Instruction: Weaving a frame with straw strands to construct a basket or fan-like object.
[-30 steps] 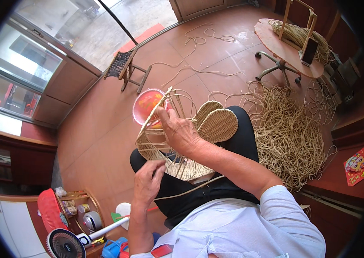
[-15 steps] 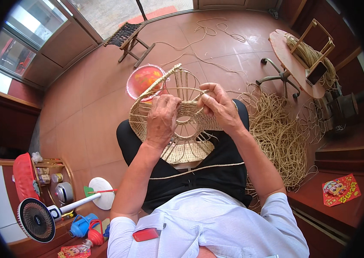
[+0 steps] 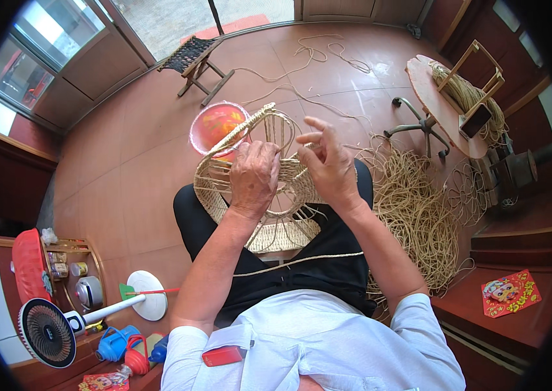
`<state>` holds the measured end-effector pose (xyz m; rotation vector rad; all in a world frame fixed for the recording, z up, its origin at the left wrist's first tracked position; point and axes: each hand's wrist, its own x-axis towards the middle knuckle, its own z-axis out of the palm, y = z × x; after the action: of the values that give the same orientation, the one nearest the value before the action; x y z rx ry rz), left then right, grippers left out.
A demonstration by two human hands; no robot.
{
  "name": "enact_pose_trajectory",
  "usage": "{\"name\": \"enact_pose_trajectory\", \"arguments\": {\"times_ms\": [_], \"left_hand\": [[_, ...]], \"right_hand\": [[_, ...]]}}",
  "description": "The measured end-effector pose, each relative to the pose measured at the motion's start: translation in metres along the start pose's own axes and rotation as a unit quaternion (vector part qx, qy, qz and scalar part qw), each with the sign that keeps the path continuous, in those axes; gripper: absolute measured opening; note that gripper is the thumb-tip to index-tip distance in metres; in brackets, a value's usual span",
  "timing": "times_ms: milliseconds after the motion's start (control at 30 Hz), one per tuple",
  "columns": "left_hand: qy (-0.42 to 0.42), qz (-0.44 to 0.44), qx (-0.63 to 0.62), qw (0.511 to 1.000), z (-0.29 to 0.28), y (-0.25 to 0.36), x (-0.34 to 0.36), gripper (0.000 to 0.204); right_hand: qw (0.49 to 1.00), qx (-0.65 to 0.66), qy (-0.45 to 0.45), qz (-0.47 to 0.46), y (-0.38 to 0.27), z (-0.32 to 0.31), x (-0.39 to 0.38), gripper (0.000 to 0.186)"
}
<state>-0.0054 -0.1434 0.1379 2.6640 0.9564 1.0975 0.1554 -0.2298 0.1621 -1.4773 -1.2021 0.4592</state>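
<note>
A round, openwork woven straw basket (image 3: 205,192) rests between my knees, its braided rim tilted up to the far side and its wire-like spokes showing. My left hand (image 3: 253,179) is closed on its upper weave, with thumb and fingers pinched together; the exact strand under them is hidden. Just right of it, my right hand (image 3: 331,169) is raised over the basket's right side with its fingers apart. I see nothing held in it. A loose straw cord (image 3: 298,261) lies across my lap, below the basket.
A large tangle of straw cord (image 3: 413,225) covers the floor at my right. Beyond my knees are a red basin (image 3: 217,127) and a folding stool (image 3: 194,58). A round-topped stand (image 3: 429,85) carries coiled cord and a phone. A fan (image 3: 47,331) stands at the left.
My right hand has let go of the strand it pinched, and its fingers have spread. My left hand has shifted slightly right along the weave. The upper cord loops have bent inward.
</note>
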Motion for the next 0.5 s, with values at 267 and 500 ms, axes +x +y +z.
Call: {"name": "enact_pose_trajectory", "arguments": {"times_ms": [267,500], "left_hand": [[-0.020,-0.009,0.038,0.999,0.000,0.006,-0.003,0.008],[-0.055,-0.011,0.018,0.998,-0.007,0.005,-0.005,0.008]], "right_hand": [[0.983,-0.164,0.002,-0.086,0.021,0.030,0.006,0.065],[0.986,-0.162,-0.033,0.007,0.013,0.043,0.018,0.070]]}}
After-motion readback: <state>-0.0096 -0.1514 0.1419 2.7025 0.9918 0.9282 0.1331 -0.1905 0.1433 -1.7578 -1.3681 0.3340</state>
